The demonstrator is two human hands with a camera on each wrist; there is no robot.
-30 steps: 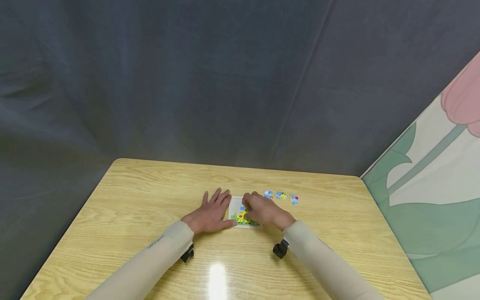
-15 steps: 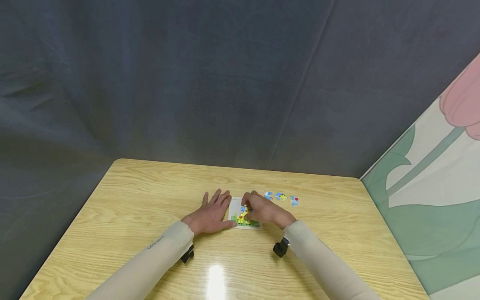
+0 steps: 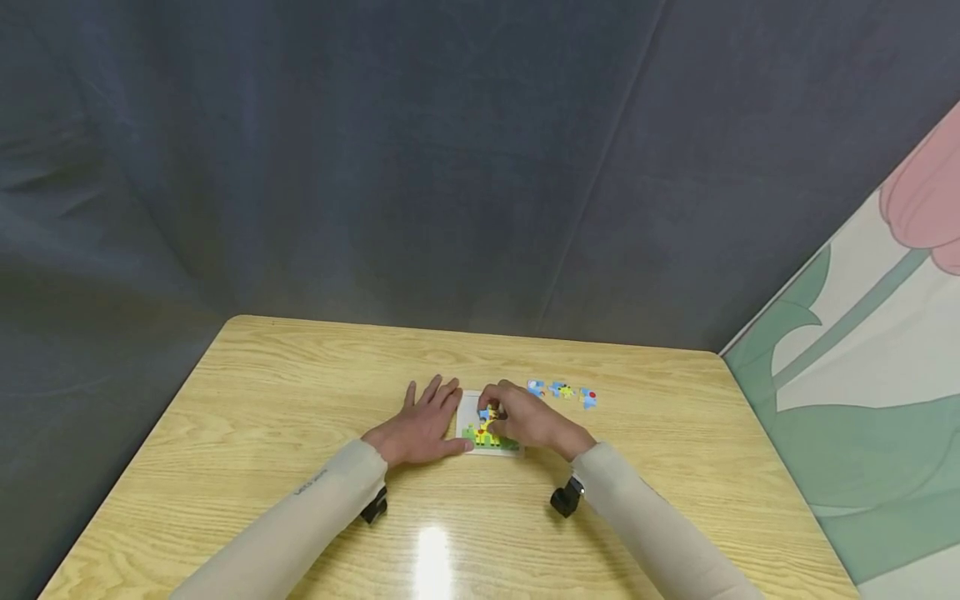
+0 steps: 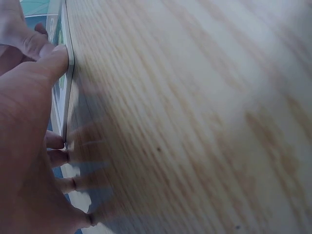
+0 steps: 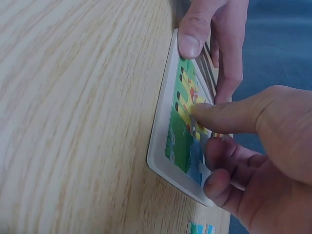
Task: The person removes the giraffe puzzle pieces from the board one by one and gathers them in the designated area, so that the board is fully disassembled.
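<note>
A small white-framed puzzle board point(image 3: 466, 403) with a giraffe and green ground lies on the table. My left hand point(image 3: 420, 432) is spread flat at its left side, thumb on the lower left corner; in the right wrist view that thumb point(image 5: 190, 41) presses the frame's edge. Over the board my right hand point(image 3: 528, 417) has curled fingers and pinches a small blue and yellow piece point(image 3: 486, 413), largely hidden by the fingertips. The right wrist view shows the right thumb point(image 5: 224, 117) low over the giraffe picture. The left wrist view shows the left hand point(image 4: 24, 126) beside the frame.
Right of the board, loose puzzle pieces lie on the wooden table point(image 3: 300, 375): one blue and white point(image 3: 535, 388), one blue and yellow point(image 3: 562, 390), one blue with a red spot point(image 3: 588, 398). A dark curtain point(image 3: 420, 167) hangs behind the table.
The right hand has moved slightly left over the board, and the piece at its fingertips has shifted left with it. The left hand has stayed in place.
</note>
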